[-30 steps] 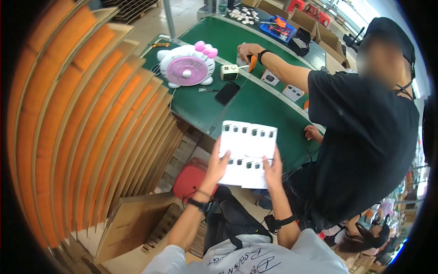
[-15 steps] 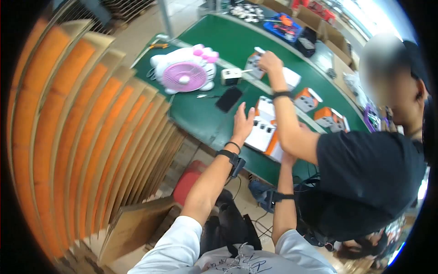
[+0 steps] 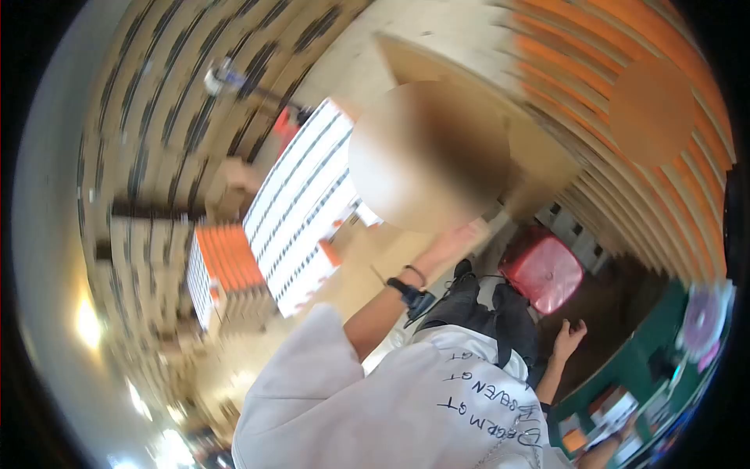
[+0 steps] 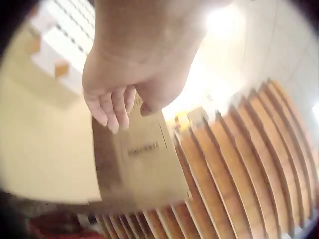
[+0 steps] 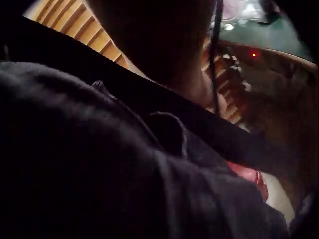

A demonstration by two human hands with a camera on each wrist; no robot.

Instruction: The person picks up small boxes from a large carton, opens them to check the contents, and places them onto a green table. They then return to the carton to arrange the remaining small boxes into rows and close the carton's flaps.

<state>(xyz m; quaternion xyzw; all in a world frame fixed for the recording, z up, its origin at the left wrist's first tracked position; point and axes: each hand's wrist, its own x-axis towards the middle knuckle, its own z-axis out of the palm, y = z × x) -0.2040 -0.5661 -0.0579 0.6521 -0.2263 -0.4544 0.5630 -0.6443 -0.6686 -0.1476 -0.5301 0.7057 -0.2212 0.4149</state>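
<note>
My left hand [image 3: 457, 241] is stretched out over brown cardboard, blurred in the head view. The left wrist view shows this hand [image 4: 134, 74] with loosely bent fingers and nothing in them, in front of a cardboard box [image 4: 144, 167] with dark print. Low at my side, my right hand [image 3: 570, 338] hangs with relaxed fingers, holding nothing, close to a red stool [image 3: 545, 270]. Dark cloth [image 5: 99, 149] fills most of the right wrist view and hides much there. Beyond my left hand stands a stack of white and orange boxes [image 3: 301, 203].
A smaller stack with orange tops [image 3: 226, 258] stands farther left. Orange-faced cardboard sheets [image 3: 648, 187] line up at the right. The green table [image 3: 566, 391] at lower right bears a pink and white fan [image 3: 703, 320] and several small boxes; another person's arm [image 3: 605, 449] reaches over it.
A second ago both my hands held a white printed piece; half a second ago it lay among boxes on the green table. I have since turned away toward the stacked boxes, both hands empty.
</note>
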